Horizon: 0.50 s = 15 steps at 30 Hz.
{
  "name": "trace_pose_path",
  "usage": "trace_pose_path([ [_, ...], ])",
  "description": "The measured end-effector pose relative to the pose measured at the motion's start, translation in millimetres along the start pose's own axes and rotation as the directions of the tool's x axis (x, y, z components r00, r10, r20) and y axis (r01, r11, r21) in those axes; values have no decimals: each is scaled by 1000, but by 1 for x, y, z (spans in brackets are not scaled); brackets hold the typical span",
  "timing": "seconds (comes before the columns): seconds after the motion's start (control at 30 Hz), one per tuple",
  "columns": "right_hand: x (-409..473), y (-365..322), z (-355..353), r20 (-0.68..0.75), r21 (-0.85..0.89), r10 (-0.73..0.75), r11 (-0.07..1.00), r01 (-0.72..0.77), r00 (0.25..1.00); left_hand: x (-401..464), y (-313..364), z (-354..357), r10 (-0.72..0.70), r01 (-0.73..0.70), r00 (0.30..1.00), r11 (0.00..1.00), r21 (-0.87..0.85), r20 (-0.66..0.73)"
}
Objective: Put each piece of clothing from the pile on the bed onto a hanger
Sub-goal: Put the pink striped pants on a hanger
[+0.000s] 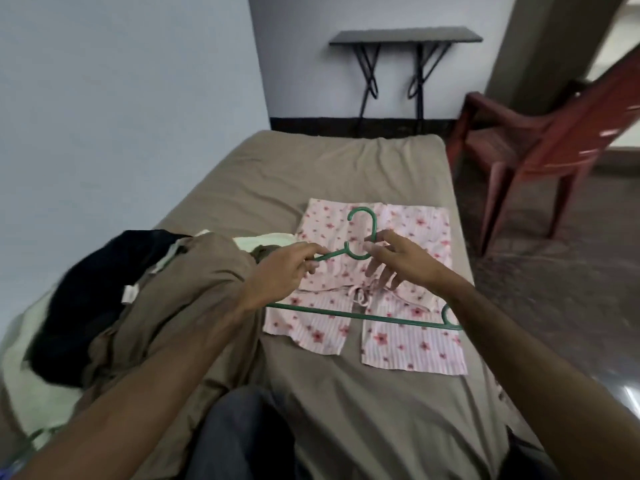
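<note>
A pink garment with red star prints (408, 344) lies flat on the bed (311, 174), right of centre. Above it I hold a green plastic hanger (363, 317), its hook pointing to the far end of the bed. My left hand (277, 271) pinches the hanger's left shoulder near the neck. My right hand (398, 259) grips the neck at the base of the hook, its lower fingers spread over the garment. The pile of clothes (138, 306), brown, black and pale green, sits at the bed's left side.
A red plastic chair (540, 147) stands at the bed's far right corner. A dark wall shelf on metal brackets (405, 38) hangs beyond the bed's end. The wall runs along the left side. Dark floor lies to the right.
</note>
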State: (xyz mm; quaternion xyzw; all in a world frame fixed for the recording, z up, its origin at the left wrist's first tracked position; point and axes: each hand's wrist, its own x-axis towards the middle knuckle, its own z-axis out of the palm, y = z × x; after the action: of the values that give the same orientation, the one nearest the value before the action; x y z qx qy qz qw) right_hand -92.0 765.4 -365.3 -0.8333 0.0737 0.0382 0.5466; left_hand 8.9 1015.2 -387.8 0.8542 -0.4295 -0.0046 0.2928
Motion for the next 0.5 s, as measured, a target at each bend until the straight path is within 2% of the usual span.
trace_pose_path([
  [0.17,14,32,-26,-124,277,118,958,-80,985,39,-2,57,47,-45,998,999,-30,47],
  [0.3,45,53,-35,-203,250,158,962,-105,966,62,-8,77,74,-74,996,997,-4,56],
  [0.4,67,70,-29,-230,306,207,943,-131,951,68,-20,86,112,-121,990,986,116,86],
  [0.5,85,88,-13,-211,407,247,902,-145,946,63,-33,92,229,-219,973,913,344,12],
])
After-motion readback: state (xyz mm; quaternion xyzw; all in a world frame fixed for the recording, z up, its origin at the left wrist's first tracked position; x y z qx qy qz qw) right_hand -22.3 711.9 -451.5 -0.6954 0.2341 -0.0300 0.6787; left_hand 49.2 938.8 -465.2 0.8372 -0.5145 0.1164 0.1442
